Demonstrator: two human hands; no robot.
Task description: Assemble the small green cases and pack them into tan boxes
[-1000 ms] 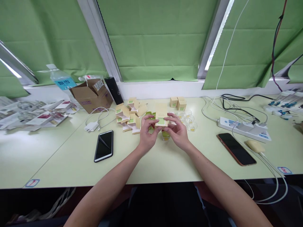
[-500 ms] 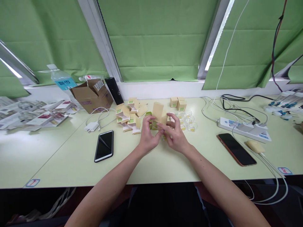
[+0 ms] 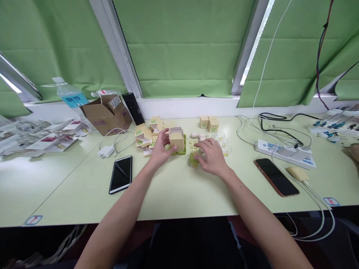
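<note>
Wrapping the left grip (image 3: 161, 152) around an open tan cardboard box (image 3: 176, 142), holding it over or just beside a moulded green tray (image 3: 182, 151) (unclear which). Spreading the right grip (image 3: 198, 150) at a green-lidded clear container (image 3: 193, 162) on the counter (image 3: 179, 194), parting thumb and fingers, seemingly gripping nothing, possibly touching it. Seeming only partway along, judging by two shut boxes (image 3: 213, 125) standing together at the back and several gaping boxes (image 3: 143, 136) heaped at left, apparently left to close. Contrasting matte, crisp-folded card, cube-like where shut, with glossy, rounded clear plastic shells (image 3: 226, 151) at right. Showing also tiny yellow-green pieces (image 3: 190, 142) and smooth pale pink pieces (image 3: 194, 135) beyond the container.
</note>
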